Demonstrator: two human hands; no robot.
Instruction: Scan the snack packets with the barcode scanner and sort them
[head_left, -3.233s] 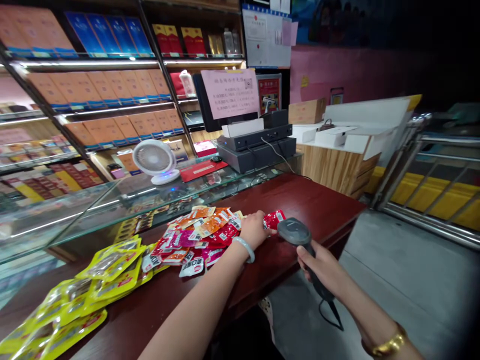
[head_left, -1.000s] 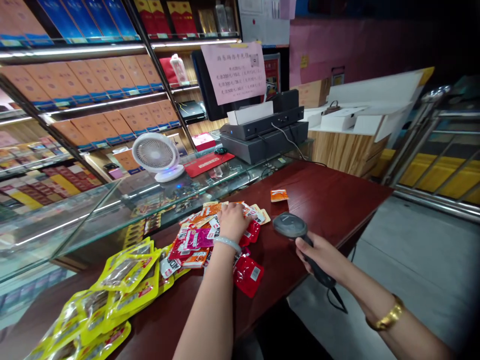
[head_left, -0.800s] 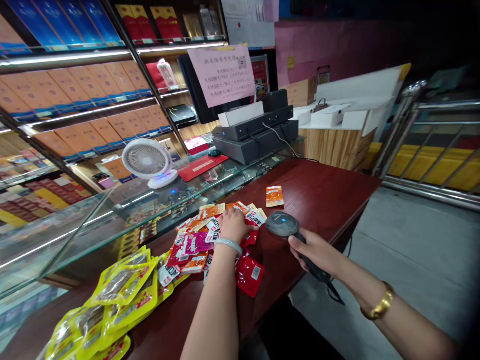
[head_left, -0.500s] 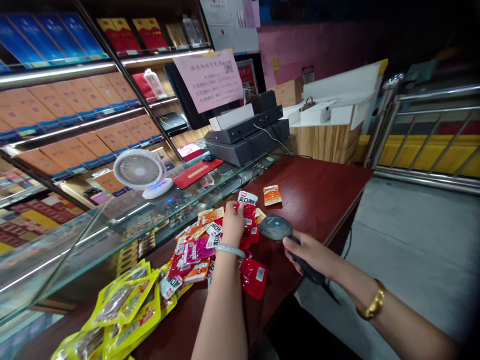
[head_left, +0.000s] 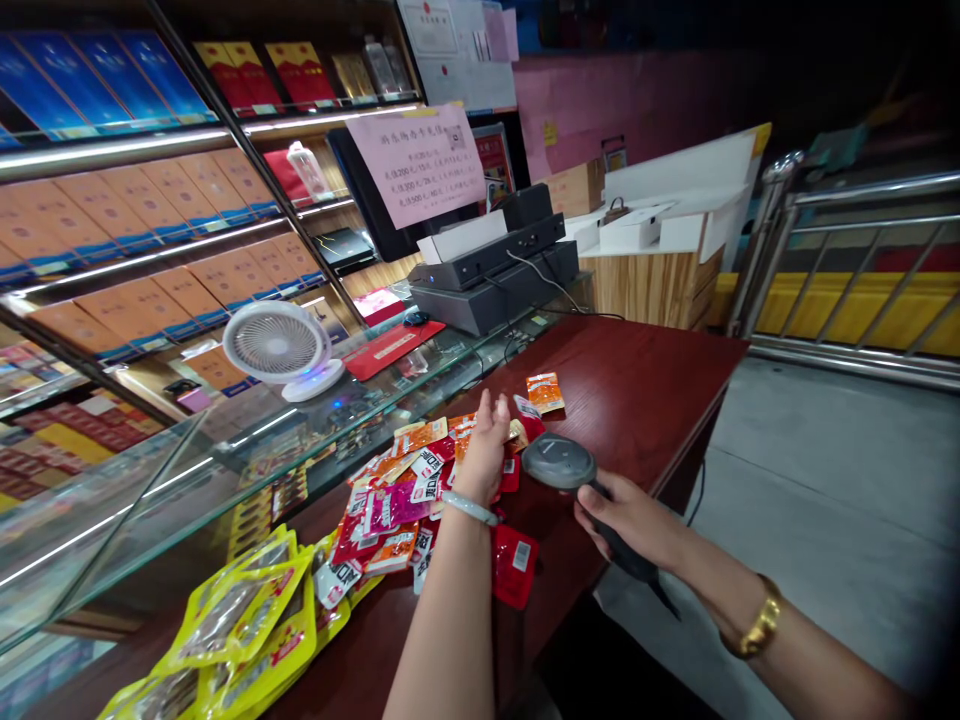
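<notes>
My left hand (head_left: 486, 450), with a pale bangle at its wrist, is over a pile of small snack packets (head_left: 390, 505) in red, orange, purple and white. Its fingers are stretched upward and hold nothing that I can see. Just right of them a red-and-white packet (head_left: 530, 418) stands tilted, partly behind the hand. In my right hand (head_left: 628, 515) is a dark handheld barcode scanner (head_left: 559, 462), its head close to the packets. A red packet with a white label (head_left: 514, 566) lies flat below, and an orange packet (head_left: 544, 392) lies apart beyond the pile.
Large yellow bags (head_left: 262, 640) are stacked at the table's near left. A glass counter (head_left: 247, 470) runs along the left, bearing a white fan (head_left: 281, 345) and a dark cash-register unit (head_left: 487, 290). A metal railing (head_left: 862, 270) stands at the right.
My left hand has let go of the red-and-white packet and its fingers have straightened. That packet has shifted right and tilted. The scanner's blue light no longer shows; my right hand has barely moved.
</notes>
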